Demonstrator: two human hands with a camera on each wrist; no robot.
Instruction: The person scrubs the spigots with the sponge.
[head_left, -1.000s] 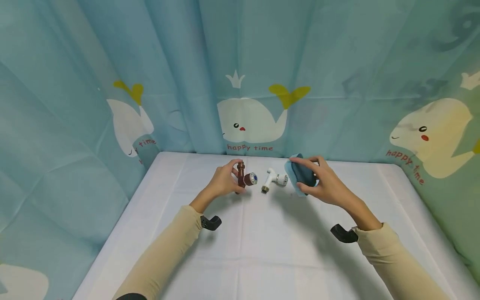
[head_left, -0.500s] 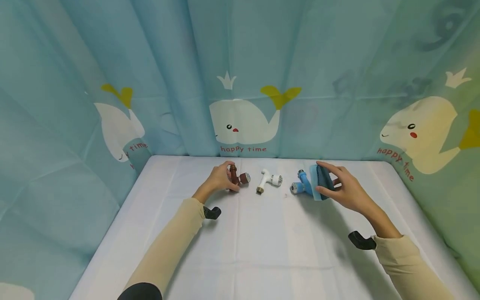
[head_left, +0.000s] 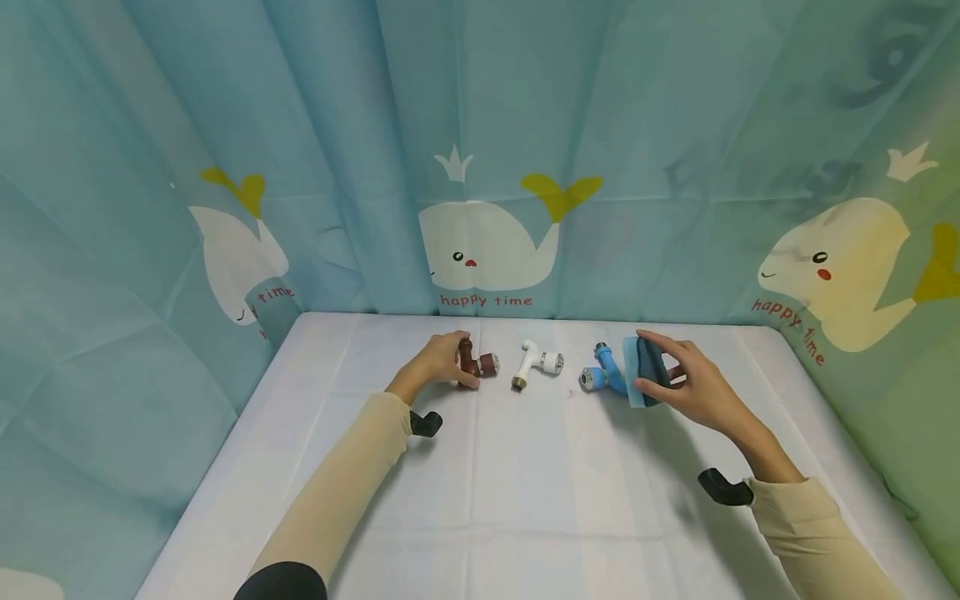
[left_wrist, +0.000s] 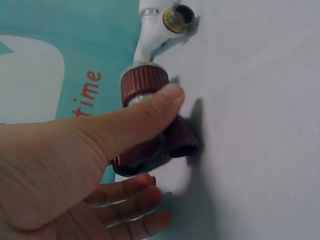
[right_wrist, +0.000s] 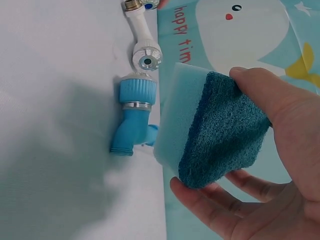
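Note:
My left hand [head_left: 438, 362] grips a brown tap [head_left: 467, 357] at the back of the table. In the left wrist view, the thumb [left_wrist: 157, 107] lies across its body, below the ribbed brown knob [left_wrist: 142, 82]. My right hand [head_left: 693, 379] pinches a two-layer sponge [right_wrist: 175, 117], pale blue foam on one side and a dark teal scouring pad on the other. Left of the sponge is a blue tap [head_left: 609, 371], partly covered by it in the head view. Whether sponge and tap touch, I cannot tell. A white tap [head_left: 530, 360] lies between the brown and blue ones.
The taps sit on a white cloth-covered table [head_left: 525, 483], near its back edge. A light blue curtain [head_left: 495, 100] with whale prints hangs behind and along both sides. A black wrist mount [head_left: 726, 487] juts from the right sleeve, another mount [head_left: 426, 424] from the left.
The right hand has moved right with the sponge, uncovering the blue tap. In the last half second both hands have barely moved. The left hand stays on the brown tap.

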